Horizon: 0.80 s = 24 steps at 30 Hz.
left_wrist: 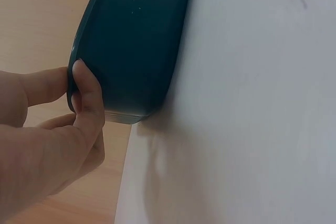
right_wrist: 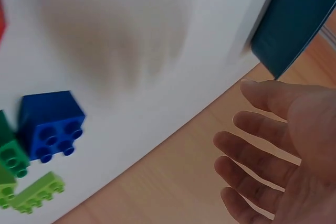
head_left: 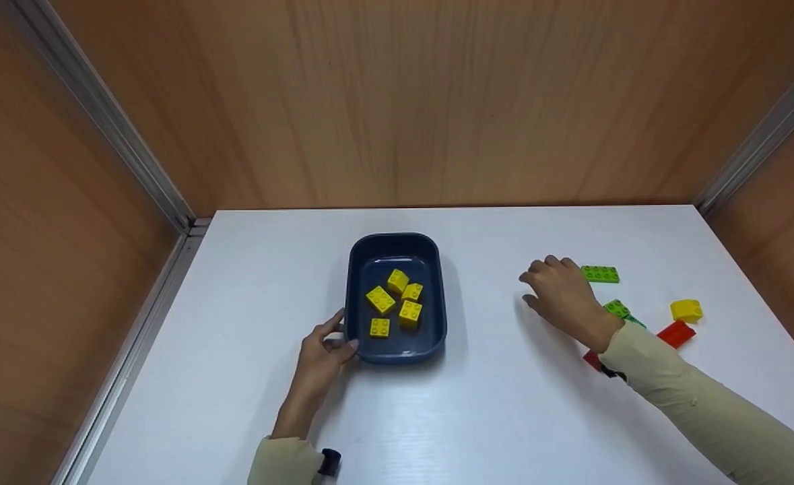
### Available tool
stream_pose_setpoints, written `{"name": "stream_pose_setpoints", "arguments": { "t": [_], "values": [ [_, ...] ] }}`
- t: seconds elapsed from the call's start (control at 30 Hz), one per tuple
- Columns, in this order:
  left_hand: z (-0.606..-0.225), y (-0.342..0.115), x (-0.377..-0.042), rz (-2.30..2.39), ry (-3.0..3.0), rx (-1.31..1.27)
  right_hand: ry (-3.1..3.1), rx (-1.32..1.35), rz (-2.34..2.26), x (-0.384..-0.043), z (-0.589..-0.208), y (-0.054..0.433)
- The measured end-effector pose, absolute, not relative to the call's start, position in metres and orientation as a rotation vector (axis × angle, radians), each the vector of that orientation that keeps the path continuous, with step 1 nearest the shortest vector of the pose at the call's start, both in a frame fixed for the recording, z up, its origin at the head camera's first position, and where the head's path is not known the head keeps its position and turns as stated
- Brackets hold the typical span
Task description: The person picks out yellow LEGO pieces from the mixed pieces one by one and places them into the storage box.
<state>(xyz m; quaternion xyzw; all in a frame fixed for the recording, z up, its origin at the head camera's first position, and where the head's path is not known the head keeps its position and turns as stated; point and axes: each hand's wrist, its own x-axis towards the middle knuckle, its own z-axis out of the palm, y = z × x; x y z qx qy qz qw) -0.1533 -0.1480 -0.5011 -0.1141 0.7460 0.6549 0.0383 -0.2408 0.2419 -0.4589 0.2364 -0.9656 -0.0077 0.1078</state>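
My left hand (head_left: 319, 353) holds the near left corner of a dark blue tray (head_left: 397, 345), with the rim pinched between thumb and fingers. Several yellow toy bricks (head_left: 380, 300) lie loose inside it. To the right of the tray, my right hand (head_left: 565, 300) hovers above the table with nothing in it. Its fingers look loosely extended in the right wrist view, apart from any brick. A blue brick (right_wrist: 52, 116) shows in that view and is hidden in the head view. Close to the hand lies a flat light green brick (head_left: 600, 274).
Beyond the right wrist are a green brick (head_left: 617, 308), a red brick (head_left: 676, 333) and a yellow brick (head_left: 686, 310). Part of the red pieces is behind the sleeve (head_left: 679, 384). A wooden panel (head_left: 397, 108) rises along the table's back edge.
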Motion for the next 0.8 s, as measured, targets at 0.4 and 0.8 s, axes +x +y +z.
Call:
{"name": "stream_pose_setpoints", "arguments": {
  "t": [0.4, 0.8],
  "values": [
    [-0.501, -0.149, -0.154, 2.033, 2.265, -0.333, -2.927, 0.536, -0.015, -0.234, -0.459, 0.301],
    [-0.501, -0.149, -0.153, 2.016, 2.275, -0.342, -3.009, 0.338, 0.056, -0.227, -0.463, 0.357]
  ]
}}
